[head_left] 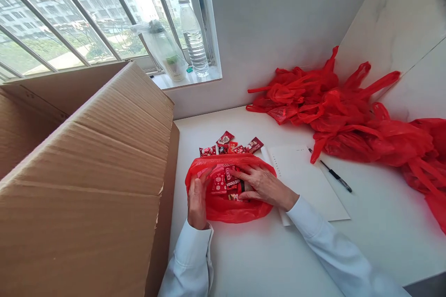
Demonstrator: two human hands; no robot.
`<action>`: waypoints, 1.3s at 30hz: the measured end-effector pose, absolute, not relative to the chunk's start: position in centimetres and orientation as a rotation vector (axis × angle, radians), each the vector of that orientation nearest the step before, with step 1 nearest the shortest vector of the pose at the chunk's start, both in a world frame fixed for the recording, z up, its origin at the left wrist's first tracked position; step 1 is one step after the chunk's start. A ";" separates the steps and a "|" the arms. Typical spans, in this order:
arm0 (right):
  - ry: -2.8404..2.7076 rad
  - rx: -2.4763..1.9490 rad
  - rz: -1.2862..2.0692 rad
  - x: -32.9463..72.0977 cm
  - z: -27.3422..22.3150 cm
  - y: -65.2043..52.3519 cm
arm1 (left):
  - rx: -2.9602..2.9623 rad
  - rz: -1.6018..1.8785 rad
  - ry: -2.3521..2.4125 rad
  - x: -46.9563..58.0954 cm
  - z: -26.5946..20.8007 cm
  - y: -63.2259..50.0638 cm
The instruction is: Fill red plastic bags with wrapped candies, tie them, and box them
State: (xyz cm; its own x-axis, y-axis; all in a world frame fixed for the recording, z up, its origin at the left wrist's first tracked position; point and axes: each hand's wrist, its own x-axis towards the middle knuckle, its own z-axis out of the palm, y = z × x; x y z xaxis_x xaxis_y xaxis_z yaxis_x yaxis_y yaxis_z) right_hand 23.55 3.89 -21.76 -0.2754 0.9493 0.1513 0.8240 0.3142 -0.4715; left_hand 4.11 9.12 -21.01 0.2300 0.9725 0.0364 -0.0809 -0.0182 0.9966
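Note:
A red plastic bag (233,216) lies on the white table with its mouth open towards me. Inside it are several small red wrapped packets (219,182), some with white patterns. My left hand (197,200) is at the bag's left side, its fingers stretched along the inside of the rim. Reaching in from the right, my right hand (261,184) rests over the packets with fingers apart; its fingertips touch them. A small dark item shows beside its thumb, too little seen to name. Just behind the bag lie more red packets (225,138) in a loose group.
On the left stands a large open cardboard box (104,171). A paper pad (313,185) and a black pen (336,176) lie to the right. Red plastic bags (348,116) are heaped along the wall. A water bottle (195,39) and a bagged cup (172,62) stand on the windowsill.

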 end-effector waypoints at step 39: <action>-2.235 -2.120 0.205 25.6 -17.4 2.1 | 2.921 -0.008 1.641 1.9 -18.8 9.4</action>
State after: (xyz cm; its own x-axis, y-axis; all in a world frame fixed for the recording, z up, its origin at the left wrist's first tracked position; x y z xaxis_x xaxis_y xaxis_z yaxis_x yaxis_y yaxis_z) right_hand 25.57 2.06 -17.41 -0.0563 0.9971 -0.0520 0.9899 0.0489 -0.1334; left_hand 1.88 9.39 -18.78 0.5254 0.8453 0.0974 0.8443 -0.5037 -0.1827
